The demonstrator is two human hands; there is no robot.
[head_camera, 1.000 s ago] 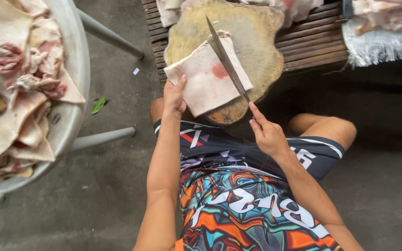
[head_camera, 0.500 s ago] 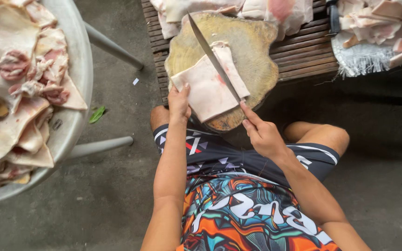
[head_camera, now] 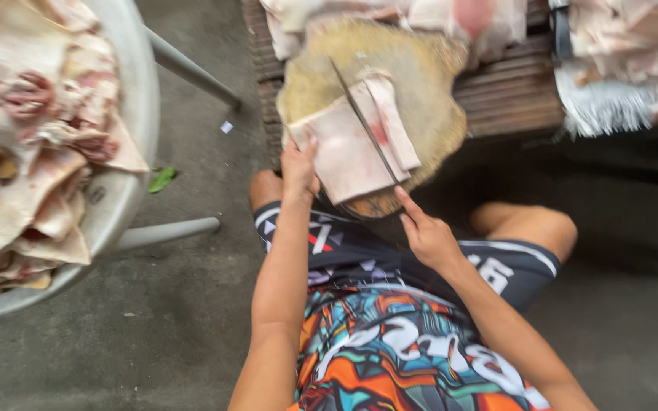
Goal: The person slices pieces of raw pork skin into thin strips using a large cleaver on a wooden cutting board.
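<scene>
A pale slab of pork skin (head_camera: 344,148) lies on a round, worn wooden chopping block (head_camera: 420,91). My left hand (head_camera: 299,166) presses on the slab's near left corner. My right hand (head_camera: 425,232) grips the handle of a long knife (head_camera: 363,122), whose blade lies edge-down across the slab, running from the near right up to the far left. A narrower strip of skin (head_camera: 397,129) sits to the right of the blade.
A large grey metal basin (head_camera: 127,114) on tubular legs stands at the left, heaped with several pieces of pork skin. More skin lies piled on the dark wooden slat bench (head_camera: 512,91) behind the block. A green leaf (head_camera: 162,180) lies on the concrete floor.
The knife has tipped from lying flat over the slab to standing on its edge, and it now sits farther right across the meat. The view has drifted and blurred.
</scene>
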